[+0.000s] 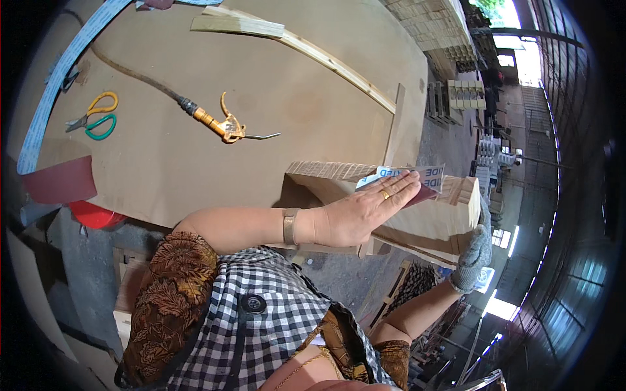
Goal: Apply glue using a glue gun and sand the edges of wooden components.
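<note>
My left hand (355,218), wearing a ring and a bracelet, presses a folded piece of sandpaper (435,177) onto the upper edge of a wooden box (450,214). Its fingers lie together along the sheet; the thumb is hidden. White backing with blue print and a dark red grit side both show on the sandpaper. In a grey knitted glove, my right hand (475,257) grips the box's right end, though its fingertips are partly out of sight. The box is tilted at the near right edge of the table (339,111).
An orange air blow gun (228,127) on a hose lies on the table. Left of it are scissors (101,117), a sandpaper strip (49,104) and a red sandpaper sheet (62,181). Wooden strips (339,68) lie at the far side. Stacked wood (430,26) stands beyond.
</note>
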### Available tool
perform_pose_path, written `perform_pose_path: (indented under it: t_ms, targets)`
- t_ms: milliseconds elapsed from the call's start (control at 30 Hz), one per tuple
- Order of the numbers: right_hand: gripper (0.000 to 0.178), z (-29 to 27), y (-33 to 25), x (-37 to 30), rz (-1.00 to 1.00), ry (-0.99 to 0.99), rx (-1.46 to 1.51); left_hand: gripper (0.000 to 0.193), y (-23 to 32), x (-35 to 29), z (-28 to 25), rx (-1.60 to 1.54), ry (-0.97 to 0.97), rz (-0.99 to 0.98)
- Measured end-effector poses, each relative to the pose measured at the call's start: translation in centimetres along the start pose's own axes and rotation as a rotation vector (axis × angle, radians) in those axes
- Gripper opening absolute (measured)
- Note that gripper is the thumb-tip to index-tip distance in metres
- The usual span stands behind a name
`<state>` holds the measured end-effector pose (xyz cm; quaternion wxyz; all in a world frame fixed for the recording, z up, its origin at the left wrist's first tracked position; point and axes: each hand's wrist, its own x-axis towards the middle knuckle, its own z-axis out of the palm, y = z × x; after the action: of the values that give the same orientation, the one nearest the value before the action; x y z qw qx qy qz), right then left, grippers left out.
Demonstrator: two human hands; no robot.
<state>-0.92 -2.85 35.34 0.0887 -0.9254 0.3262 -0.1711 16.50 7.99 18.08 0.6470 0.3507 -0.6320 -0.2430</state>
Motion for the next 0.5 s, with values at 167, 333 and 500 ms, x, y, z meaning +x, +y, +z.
perform_pose_path:
  t_ms: [167,333,500]
  targets:
    - [0.07,-0.1,0.3,0.0,0.085,-0.029,0.018,0.075,-8.2,-8.4,1.0,0.114,0.026,-0.463]
    - [0.061,-0.1,0.8,-0.3,0.073,-0.034,0.124,0.074,-15.2,-15.5,1.1,0.127,0.045,-0.689]
    - [0.063,-0.1,0.9,-0.2,0.098,-0.04,0.044,0.07,-11.8,-12.3,0.6,-0.236,0.239,-0.712]
